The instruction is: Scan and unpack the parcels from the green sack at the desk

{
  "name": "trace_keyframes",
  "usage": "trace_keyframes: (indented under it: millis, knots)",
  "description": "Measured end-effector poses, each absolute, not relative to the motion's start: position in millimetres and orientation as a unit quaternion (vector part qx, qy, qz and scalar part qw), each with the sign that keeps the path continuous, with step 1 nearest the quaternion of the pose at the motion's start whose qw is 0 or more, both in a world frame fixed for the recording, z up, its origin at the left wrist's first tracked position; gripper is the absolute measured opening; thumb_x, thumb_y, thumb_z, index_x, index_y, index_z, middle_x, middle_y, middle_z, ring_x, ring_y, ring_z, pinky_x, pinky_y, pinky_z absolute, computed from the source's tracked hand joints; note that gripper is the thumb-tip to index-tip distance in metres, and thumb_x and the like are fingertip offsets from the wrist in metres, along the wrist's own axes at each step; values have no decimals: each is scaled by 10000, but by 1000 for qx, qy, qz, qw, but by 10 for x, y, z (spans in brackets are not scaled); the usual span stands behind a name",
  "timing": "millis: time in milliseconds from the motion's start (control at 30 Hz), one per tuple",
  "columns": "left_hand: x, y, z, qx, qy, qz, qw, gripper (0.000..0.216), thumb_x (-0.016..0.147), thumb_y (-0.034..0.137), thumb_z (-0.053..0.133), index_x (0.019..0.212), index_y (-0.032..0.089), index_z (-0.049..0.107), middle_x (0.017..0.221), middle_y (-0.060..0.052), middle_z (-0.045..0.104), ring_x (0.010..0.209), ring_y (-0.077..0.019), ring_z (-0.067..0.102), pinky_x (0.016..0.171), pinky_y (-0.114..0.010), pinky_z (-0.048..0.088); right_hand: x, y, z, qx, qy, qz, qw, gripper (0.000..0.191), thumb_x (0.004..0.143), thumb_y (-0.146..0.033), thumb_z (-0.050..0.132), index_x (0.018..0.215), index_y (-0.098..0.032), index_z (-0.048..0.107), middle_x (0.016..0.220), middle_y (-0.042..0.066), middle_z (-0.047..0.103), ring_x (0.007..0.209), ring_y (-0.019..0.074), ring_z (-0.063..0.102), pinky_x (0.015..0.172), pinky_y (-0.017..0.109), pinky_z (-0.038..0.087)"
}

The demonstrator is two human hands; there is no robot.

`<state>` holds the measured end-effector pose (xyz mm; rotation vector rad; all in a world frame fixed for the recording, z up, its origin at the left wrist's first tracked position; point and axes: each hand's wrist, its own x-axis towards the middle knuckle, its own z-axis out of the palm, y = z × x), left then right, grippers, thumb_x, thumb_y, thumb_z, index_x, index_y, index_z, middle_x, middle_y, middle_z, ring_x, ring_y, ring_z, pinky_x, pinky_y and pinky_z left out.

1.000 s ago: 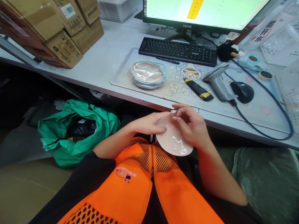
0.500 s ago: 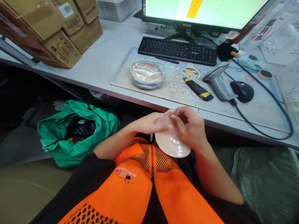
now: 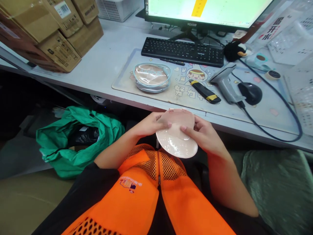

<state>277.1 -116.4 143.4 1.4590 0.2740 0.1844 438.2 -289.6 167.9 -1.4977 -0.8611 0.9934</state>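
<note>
Between my hands, just below the desk edge, is a pale pink stick-on bra (image 3: 176, 145), its rounded cups lying one over the other under a glossy clear film. Small tabs show along its top edge. My left hand (image 3: 152, 125) grips the left side with the thumb on top and the fingers hidden behind. On the right side, my right hand (image 3: 207, 135) pinches it the same way, thumb across the face. A clear zip pouch (image 3: 153, 78) with pale blue edging and pinkish contents rests on the desk mat beyond.
On the mat (image 3: 122, 80) are a yellow-black utility knife (image 3: 204, 91), a barcode scanner (image 3: 227, 85) with its cable, a mouse (image 3: 250, 93) and a keyboard (image 3: 181, 51). Cardboard boxes (image 3: 60, 49) are stacked at left. A green bag (image 3: 57, 137) stands below the desk.
My right hand has moved from the top edge of the stick-on bra to its right side. The bra now faces up more openly, showing its top tabs.
</note>
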Motion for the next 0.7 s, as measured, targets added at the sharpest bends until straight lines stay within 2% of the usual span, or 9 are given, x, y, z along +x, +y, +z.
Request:
trace_keyframes:
  millis: [133, 233, 300, 433, 567, 633, 700]
  knots:
    - [2747, -1133, 1376, 628, 108, 45, 769, 538, 800, 544, 849, 1150, 139, 795, 1141, -136, 754, 1014, -263, 716, 816, -312, 573, 4433, -2925, 1727, -595, -334, 499, 534, 580, 793, -478, 871, 1270, -193, 705, 1070, 90, 773, 881, 236, 725, 666, 296, 570]
    - [2736, -1140, 1313, 620, 120, 55, 773, 538, 755, 583, 868, 1027, 123, 810, 1049, -126, 760, 916, -247, 719, 751, -303, 567, 4470, -2914, 1694, -595, -328, 509, 528, 565, 765, -515, 881, 1197, -185, 726, 1009, 84, 776, 813, 225, 716, 636, 295, 557]
    - [2729, -1150, 1301, 642, 133, 68, 752, 544, 773, 597, 844, 1023, 115, 807, 1015, -120, 766, 899, -249, 718, 737, -303, 563, 4492, -2899, 1646, -611, -338, 491, 521, 560, 773, -561, 859, 1159, -178, 722, 982, 86, 772, 804, 224, 711, 635, 300, 553]
    - [2710, -1200, 1349, 752, 200, 155, 609, 497, 892, 570, 713, 1093, 122, 792, 1022, -104, 791, 925, -270, 725, 770, -317, 555, 4467, -2921, 1578, -699, -348, 348, 519, 502, 756, -616, 847, 967, -205, 650, 805, 43, 723, 710, 200, 674, 606, 301, 537]
    - [2712, -1312, 1387, 810, 267, 242, 463, 362, 972, 437, 620, 1156, 165, 773, 995, -80, 799, 870, -238, 726, 781, -305, 527, 4237, -3033, 1616, -782, -382, 147, 470, 314, 864, -497, 766, 824, -217, 630, 842, 48, 706, 720, 179, 633, 653, 316, 528]
    - [2734, -1375, 1381, 812, 287, 273, 429, 318, 984, 408, 610, 1123, 173, 773, 894, -61, 782, 789, -209, 706, 736, -284, 505, 4092, -3077, 1617, -800, -408, 73, 434, 260, 918, -450, 702, 813, -213, 683, 842, 56, 693, 714, 177, 607, 669, 330, 522]
    - [2762, -1431, 1363, 800, 294, 300, 428, 296, 989, 403, 612, 1077, 169, 770, 824, -43, 752, 734, -184, 675, 700, -265, 483, 3989, -3087, 1570, -801, -401, 81, 437, 249, 928, -451, 685, 903, -208, 736, 853, 62, 704, 709, 182, 619, 678, 343, 535]
